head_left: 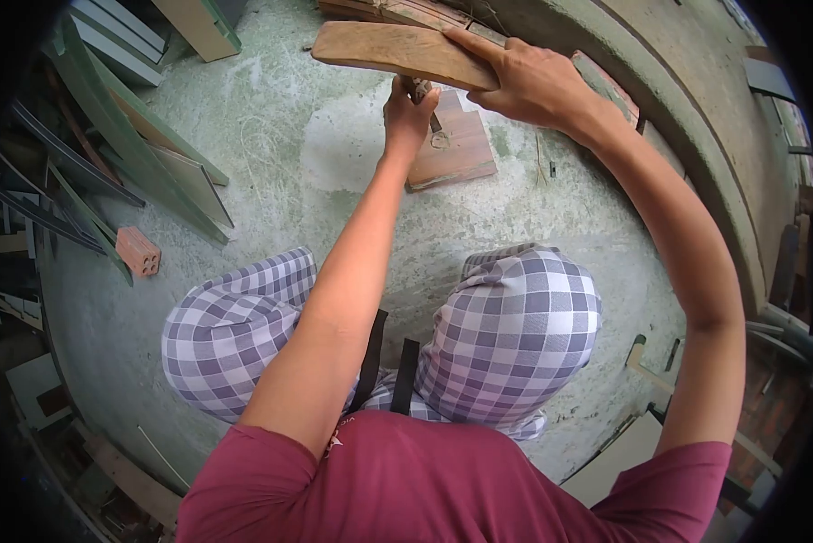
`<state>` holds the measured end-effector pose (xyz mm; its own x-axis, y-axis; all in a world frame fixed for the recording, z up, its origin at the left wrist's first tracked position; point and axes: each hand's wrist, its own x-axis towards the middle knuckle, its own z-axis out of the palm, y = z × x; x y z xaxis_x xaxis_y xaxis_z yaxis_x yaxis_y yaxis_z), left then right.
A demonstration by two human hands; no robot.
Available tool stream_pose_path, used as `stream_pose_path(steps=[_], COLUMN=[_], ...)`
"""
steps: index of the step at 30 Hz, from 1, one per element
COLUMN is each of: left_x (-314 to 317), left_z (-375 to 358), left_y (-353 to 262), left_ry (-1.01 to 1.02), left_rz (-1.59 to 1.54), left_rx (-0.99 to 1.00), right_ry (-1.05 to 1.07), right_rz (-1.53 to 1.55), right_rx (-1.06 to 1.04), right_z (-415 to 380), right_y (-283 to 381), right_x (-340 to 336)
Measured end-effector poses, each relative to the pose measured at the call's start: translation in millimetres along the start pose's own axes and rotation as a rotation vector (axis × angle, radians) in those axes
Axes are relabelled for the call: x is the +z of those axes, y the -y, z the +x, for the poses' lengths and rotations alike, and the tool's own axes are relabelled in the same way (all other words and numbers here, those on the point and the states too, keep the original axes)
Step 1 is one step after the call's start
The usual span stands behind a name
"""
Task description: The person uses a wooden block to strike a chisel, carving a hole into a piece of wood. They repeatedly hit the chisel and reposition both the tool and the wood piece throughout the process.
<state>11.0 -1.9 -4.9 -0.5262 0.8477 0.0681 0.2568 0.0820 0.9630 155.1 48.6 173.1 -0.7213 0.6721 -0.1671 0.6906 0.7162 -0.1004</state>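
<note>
My right hand (537, 80) grips one end of a flat wooden bat (393, 47), which reaches leftward above my other hand. Below the bat, my left hand (408, 113) is closed around what looks like a chisel (435, 123), its dark blade slanting down. The blade's lower end meets a reddish-brown wooden board (456, 161) lying on the floor, close to a small round mark in its surface. The bat partly hides the top of the chisel.
Leaning panels (144, 136) stand at the left, with a holed brick (138, 252) near their foot. A raised concrete ledge (696, 154) curves along the right. Wood pieces (397, 11) lie against it at the top. Checked trouser knees (519, 317) flank my arms.
</note>
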Motion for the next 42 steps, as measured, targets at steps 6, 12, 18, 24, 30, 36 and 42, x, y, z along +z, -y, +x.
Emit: stream_pose_path(steps=[6, 12, 18, 24, 30, 36, 42], left_x=[-9.6, -32.6, -27.2, -11.1, -4.2, 1.9, 16.5], left_z=[9.6, 23.3, 21.4, 21.6, 20.4, 17.0, 16.3], left_y=[24.4, 60.7, 62.9, 48.7, 36.3, 10.9, 9.5], left_ry=[-0.009, -0.131, -0.232, -0.217, -0.200, -0.044, 0.074], left_rz=[-0.329, -0.517, -0.518, -0.403, -0.190, -0.138, -0.073], left_rx=[0.030, -0.236, -0.184, -0.072, 0.011, 0.003, 0.039], right_ry=[-0.271, -0.263, -0.334, -0.467, -0.662, -0.499, -0.547], right_rz=[0.498, 0.939, 0.976, 0.963, 0.683, 0.852, 0.628], right_rx=[0.095, 0.225, 0.307, 0.284, 0.155, 0.307, 0.181], right_z=[-20.4, -41.3, -46.4, -44.1, -42.7, -44.5, -32.7], right_y=[20.0, 40.4, 40.9, 34.0, 25.8, 39.1, 19.1], right_x=[4.1, -20.7, -11.7, -5.0, 20.8, -38.5, -31.6])
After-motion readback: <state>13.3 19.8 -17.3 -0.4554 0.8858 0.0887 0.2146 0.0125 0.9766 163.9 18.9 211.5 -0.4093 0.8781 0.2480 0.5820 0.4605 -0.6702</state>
